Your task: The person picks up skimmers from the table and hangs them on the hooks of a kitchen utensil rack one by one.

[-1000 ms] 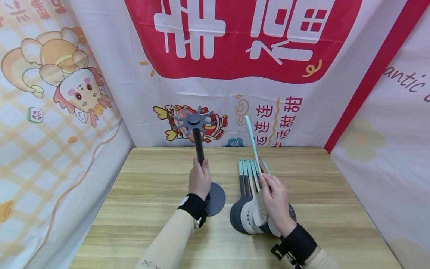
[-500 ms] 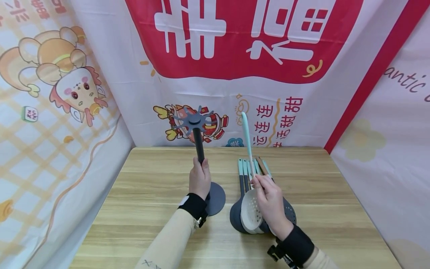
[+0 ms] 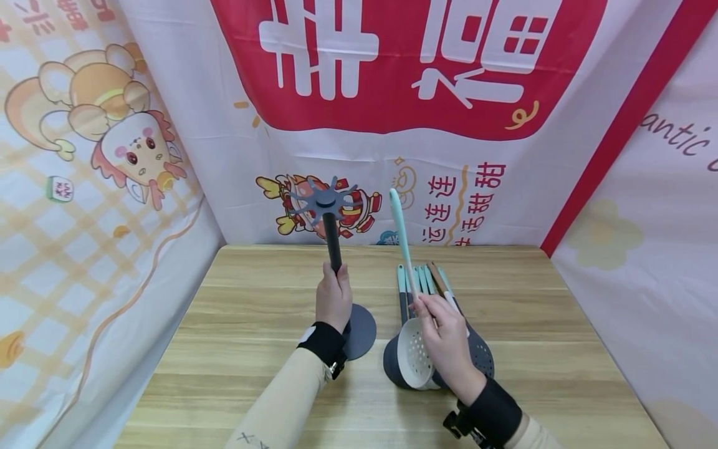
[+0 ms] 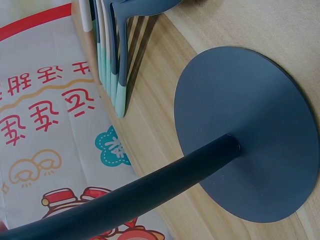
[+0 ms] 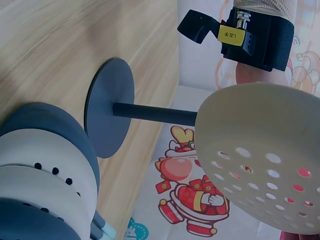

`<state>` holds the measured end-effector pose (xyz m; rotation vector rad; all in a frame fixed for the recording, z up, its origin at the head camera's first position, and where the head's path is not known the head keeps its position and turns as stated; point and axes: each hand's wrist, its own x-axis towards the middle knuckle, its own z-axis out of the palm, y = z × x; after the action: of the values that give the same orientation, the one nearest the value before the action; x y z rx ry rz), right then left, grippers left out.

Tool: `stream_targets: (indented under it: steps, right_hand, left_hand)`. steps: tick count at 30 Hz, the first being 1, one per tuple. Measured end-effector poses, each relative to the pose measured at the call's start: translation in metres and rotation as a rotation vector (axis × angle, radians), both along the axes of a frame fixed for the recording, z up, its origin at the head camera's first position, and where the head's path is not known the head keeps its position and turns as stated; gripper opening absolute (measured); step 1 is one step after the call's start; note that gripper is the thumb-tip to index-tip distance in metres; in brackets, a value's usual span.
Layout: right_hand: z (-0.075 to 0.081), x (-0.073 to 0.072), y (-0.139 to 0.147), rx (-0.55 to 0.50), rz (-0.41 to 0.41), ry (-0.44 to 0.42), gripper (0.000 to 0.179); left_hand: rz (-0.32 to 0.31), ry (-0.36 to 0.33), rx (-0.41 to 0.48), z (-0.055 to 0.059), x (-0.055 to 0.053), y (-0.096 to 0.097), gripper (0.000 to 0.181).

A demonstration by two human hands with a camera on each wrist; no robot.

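Right grip (image 3: 447,337) (closed) pinches skimmer (image 5: 255,125).

right cloth (image 3: 622,312) reads "antic", back cloth (image 3: 224,162) "连连", yellow tag (image 5: 231,35) "左手".

The counter (image 3: 252,299) is wood-grained. Behind it hangs a white back cloth (image 3: 224,168) with a red panel (image 3: 392,115) of white characters (image 3: 349,47), above a cartoon figure (image 5: 200,200) and red writing (image 3: 440,193). The left cloth (image 3: 50,268) shows plaid and an animal (image 3: 106,100); the right cloth (image 3: 673,212), a flower (image 3: 606,234).
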<state>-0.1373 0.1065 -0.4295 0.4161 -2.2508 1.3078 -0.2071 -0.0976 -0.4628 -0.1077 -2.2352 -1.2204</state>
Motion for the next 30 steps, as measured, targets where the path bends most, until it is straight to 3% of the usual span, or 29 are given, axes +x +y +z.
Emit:
stream_targets:
  steps: [17,30]
  right_hand:
    - [0.0038,0.0015,-0.0067,0.007,0.049,0.094,0.013]
    - [0.0065,0.0018,-0.0078,0.032,0.029,0.11,0.012]
  left_hand:
    - [0.007,0.005,0.016,0.0023,0.0011,-0.0001,0.024]
    - [0.006,-0.007,0.017,0.0015,0.0012,-0.0001,0.027]
